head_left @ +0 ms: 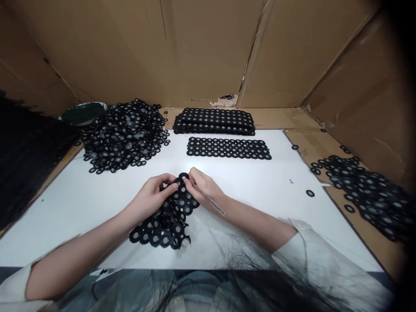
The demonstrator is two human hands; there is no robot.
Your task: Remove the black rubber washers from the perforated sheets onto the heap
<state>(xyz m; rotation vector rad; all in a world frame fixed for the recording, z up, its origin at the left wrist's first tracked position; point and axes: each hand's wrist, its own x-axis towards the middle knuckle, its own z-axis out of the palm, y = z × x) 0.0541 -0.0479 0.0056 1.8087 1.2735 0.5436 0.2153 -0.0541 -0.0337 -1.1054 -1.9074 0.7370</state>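
Observation:
A sheet of linked black discs with pale grey centres [156,237] lies crumpled on the white board, its upper end lifted between my hands. My left hand [152,193] is closed on the left side of that end, thumb on top of a disc. My right hand [205,185] is closed at the uppermost disc [183,176], with thumb and finger pinching at its edge. A thin, pale, see-through strip [212,203] sticks out from under my right palm towards the wrist; its other end is hidden. The fingers hide where the discs join.
A big heap of loose black discs [123,134] is at the back left, beside a round dish [82,113]. A flat disc panel [227,148] lies before a stack of panels [214,121]. More discs [373,195] spread along the right; cardboard walls [208,52] enclose the board.

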